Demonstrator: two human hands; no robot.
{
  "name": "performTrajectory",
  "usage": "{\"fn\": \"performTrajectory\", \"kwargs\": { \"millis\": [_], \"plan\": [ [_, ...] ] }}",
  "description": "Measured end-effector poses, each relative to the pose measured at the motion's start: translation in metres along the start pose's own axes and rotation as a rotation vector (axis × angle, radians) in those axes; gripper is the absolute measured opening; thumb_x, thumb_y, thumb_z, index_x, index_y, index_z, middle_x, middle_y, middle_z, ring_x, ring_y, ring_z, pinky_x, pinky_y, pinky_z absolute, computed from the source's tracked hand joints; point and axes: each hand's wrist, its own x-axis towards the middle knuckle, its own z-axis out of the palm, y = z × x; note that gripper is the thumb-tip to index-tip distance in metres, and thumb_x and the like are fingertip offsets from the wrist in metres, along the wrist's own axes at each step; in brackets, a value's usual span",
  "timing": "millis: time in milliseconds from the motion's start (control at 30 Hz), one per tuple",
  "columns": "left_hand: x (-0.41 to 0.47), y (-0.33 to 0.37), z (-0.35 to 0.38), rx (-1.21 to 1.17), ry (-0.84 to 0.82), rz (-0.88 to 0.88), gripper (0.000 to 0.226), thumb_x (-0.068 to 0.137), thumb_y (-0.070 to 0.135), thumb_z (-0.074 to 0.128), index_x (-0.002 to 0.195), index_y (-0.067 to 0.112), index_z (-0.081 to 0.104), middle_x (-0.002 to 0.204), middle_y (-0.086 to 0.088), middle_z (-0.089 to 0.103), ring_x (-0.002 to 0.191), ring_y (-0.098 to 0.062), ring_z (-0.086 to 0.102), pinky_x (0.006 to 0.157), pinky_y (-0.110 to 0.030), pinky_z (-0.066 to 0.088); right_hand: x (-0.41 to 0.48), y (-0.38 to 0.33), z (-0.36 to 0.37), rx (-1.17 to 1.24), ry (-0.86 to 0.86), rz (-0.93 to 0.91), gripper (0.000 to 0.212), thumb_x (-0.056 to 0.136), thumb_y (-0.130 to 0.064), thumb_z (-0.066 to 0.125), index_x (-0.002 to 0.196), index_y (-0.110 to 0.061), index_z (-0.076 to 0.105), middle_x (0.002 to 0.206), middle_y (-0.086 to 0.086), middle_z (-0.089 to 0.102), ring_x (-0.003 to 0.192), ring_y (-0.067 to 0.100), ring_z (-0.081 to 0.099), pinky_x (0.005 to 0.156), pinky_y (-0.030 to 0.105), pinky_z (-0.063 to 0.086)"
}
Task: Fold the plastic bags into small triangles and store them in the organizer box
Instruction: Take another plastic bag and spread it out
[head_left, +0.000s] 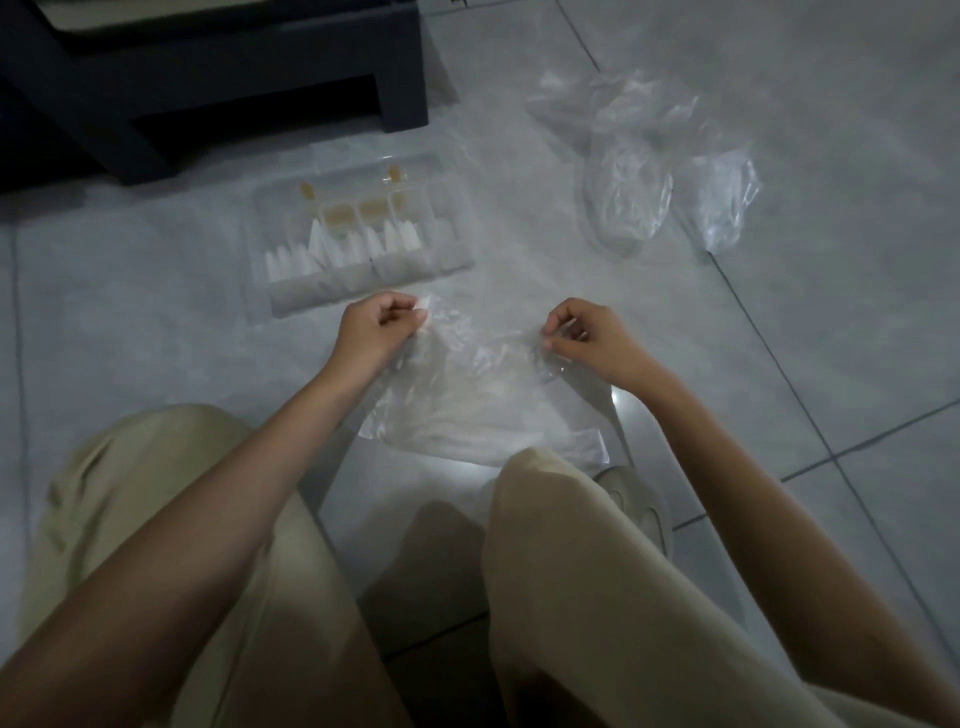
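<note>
A clear plastic bag (478, 400) lies spread on the grey tiled floor between my knees. My left hand (376, 327) pinches its far left corner, fingers curled. My right hand (587, 335) pinches the far right corner the same way. Just beyond my left hand sits the clear organizer box (452, 244), open, with several folded white triangles (343, 249) standing in its compartments and some yellowish items in the small back cells.
A loose heap of crumpled clear plastic bags (644, 171) lies at the far right. A dark piece of furniture (218, 78) stands at the far left. My beige-trousered legs (597, 571) and a light shoe (639, 504) fill the near side.
</note>
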Motion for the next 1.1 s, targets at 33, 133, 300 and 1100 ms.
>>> {"fn": "performTrajectory", "kwargs": {
  "millis": [33, 133, 300, 1100],
  "plan": [
    [-0.001, 0.000, -0.001, 0.002, 0.012, 0.018, 0.013, 0.089, 0.005, 0.066, 0.102, 0.006, 0.064, 0.078, 0.005, 0.060, 0.059, 0.013, 0.056, 0.070, -0.008, 0.045, -0.002, 0.002, 0.000, -0.040, -0.009, 0.004, 0.029, 0.082, -0.004, 0.071, 0.076, -0.027, 0.055, 0.072, -0.010, 0.057, 0.058, -0.001, 0.053, 0.061, 0.014, 0.042],
    [-0.005, 0.004, -0.003, -0.003, 0.024, 0.055, 0.006, 0.090, 0.006, 0.064, 0.096, 0.005, 0.064, 0.074, 0.004, 0.059, 0.056, 0.011, 0.055, 0.063, -0.005, 0.042, -0.008, 0.005, 0.005, -0.231, -0.017, 0.003, 0.021, 0.082, -0.013, 0.071, 0.082, -0.026, 0.054, 0.078, -0.011, 0.055, 0.068, 0.007, 0.051, 0.065, 0.025, 0.041],
    [-0.009, 0.000, -0.007, -0.022, 0.087, 0.029, 0.010, 0.092, 0.010, 0.063, 0.086, 0.002, 0.063, 0.064, -0.002, 0.055, 0.048, 0.003, 0.052, 0.055, -0.011, 0.042, -0.013, 0.000, 0.019, -0.301, 0.155, -0.013, 0.011, 0.086, -0.014, 0.058, 0.083, -0.018, 0.048, 0.067, -0.006, 0.053, 0.064, 0.022, 0.053, 0.061, 0.034, 0.042],
    [-0.007, -0.004, -0.008, -0.153, 0.164, -0.132, 0.023, 0.095, 0.007, 0.057, 0.074, 0.015, 0.055, 0.064, -0.004, 0.051, 0.037, 0.002, 0.045, 0.044, -0.011, 0.037, -0.031, -0.012, -0.023, 0.499, 0.172, 0.074, 0.004, 0.089, -0.018, 0.049, 0.092, -0.016, 0.052, 0.078, 0.001, 0.063, 0.053, 0.019, 0.060, 0.054, 0.024, 0.044]
  ]
}}
